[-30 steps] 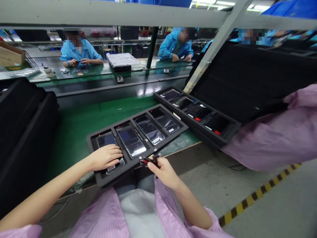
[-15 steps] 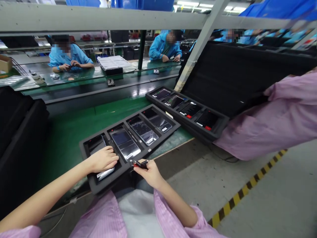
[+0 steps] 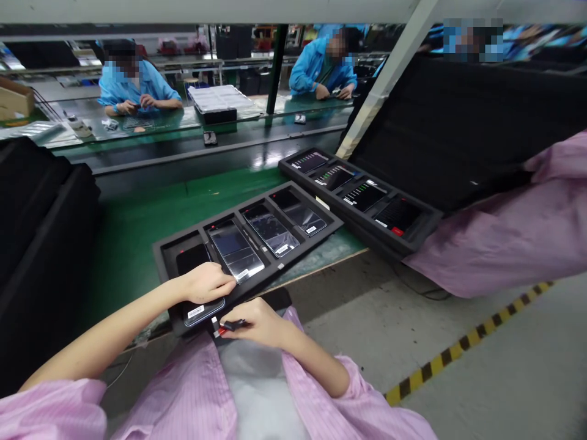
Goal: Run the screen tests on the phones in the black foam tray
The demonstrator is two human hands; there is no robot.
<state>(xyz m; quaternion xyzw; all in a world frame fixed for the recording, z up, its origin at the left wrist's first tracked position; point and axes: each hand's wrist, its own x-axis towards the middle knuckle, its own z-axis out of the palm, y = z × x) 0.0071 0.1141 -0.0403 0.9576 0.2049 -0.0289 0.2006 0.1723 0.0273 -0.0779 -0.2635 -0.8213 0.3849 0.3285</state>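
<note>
By the tray point(image 3: 161, 261), the right hand point(image 3: 259, 322), pinching cables point(image 3: 235, 325), has brought plugs point(image 3: 214, 322) nearer the leftmost phone point(image 3: 204, 311); the left hand's point(image 3: 208, 284) hold is unclear.

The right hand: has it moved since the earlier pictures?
Yes. Judged against the near tray, the right hand has moved left, toward the leftmost phone.

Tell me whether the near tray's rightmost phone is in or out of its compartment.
In: the rightmost phone lies framed on all sides by the near tray.
</note>
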